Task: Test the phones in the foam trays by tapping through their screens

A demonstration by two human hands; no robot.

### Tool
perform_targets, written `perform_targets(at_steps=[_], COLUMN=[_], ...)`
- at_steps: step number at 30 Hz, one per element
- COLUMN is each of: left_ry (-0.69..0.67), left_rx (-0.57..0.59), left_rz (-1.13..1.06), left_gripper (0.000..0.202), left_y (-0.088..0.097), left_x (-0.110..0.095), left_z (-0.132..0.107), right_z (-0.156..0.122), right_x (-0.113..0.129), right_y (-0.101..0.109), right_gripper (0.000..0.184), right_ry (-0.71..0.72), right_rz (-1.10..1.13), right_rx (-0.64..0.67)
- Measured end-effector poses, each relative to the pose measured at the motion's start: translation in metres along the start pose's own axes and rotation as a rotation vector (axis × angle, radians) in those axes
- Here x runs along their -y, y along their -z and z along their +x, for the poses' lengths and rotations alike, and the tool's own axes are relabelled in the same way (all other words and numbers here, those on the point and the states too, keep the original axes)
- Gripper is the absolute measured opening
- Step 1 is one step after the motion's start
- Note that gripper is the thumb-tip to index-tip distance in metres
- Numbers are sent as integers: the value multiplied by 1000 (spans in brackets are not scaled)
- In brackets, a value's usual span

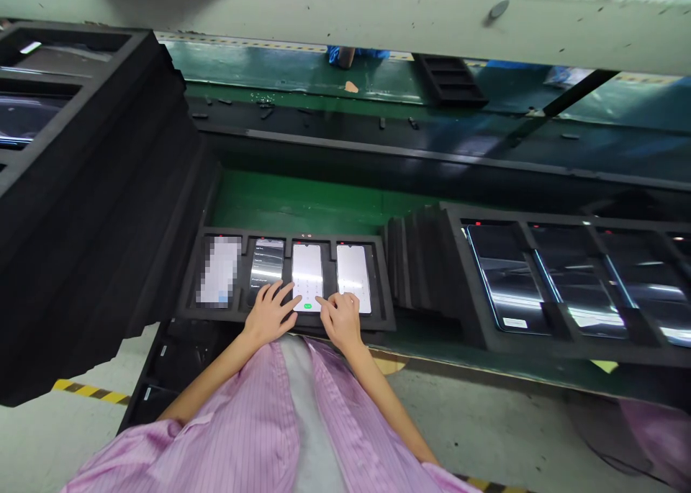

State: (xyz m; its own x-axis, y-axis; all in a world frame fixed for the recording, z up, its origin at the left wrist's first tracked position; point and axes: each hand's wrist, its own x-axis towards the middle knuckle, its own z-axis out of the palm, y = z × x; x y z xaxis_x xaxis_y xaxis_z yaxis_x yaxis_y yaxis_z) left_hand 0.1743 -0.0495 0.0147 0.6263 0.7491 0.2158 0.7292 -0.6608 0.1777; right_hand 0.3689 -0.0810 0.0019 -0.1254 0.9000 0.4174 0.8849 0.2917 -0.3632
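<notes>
A black foam tray [244,263] lies before me with smartphones in its slots, screens up. My left hand [271,313] is spread out, palm down and holding nothing, over the lower ends of the second phone [267,261] and third phone [307,266]. White dial pad with a green call button fills the third phone's screen; the second shows a dark menu list. My right hand [342,319] stretches its index finger to the third phone's keypad, the other fingers bent. It hides part of the fourth phone [352,266], whose screen is white. The leftmost phone [219,271] is pixelated.
Tall stacks of black foam trays rise at the left [108,183] and right [432,263]; dark-screened phones [504,281] fill the right one's top. Beyond runs a green conveyor belt [259,68] with an empty black tray [450,81]. A pale beam [335,11] crosses above.
</notes>
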Motion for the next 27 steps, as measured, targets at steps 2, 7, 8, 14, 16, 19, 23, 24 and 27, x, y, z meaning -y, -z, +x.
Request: perform_targets(at_steps=[2,7,8,14,16,19,23,24,27], left_ry=[8,28,29,38,51,83,106,105,103], left_rx=[8,14,11,-2,3,15,21,19,11], left_rz=[-4,0,-3,-33,-37,-35,-32,-34,-37], left_gripper=[35,34,33,32,33,34,34,34,34], left_y=[0,-2,-2,-1,-1,-2,-3,-3,-2], left_x=[0,1,1,1,1,1,1,1,1], left_z=[-1,-1,-1,-1,0,0,0,0,0], right_z=[0,0,-1,0,2,8,10,10,11], right_x=[0,0,-1,0,3,7,11,10,7], right_y=[-1,-3,-3,-2,-3,-7,-10,-10,-10], right_gripper=[33,32,32,32,32,32,32,32,34], right_ry=[-9,-33,-34,-50,-47,-28,-38,-55,-149], right_rz=[-10,-20,-19,-10,-3,3,-2,-10,-59], right_rx=[8,31,27,-11,5,30,32,27,6])
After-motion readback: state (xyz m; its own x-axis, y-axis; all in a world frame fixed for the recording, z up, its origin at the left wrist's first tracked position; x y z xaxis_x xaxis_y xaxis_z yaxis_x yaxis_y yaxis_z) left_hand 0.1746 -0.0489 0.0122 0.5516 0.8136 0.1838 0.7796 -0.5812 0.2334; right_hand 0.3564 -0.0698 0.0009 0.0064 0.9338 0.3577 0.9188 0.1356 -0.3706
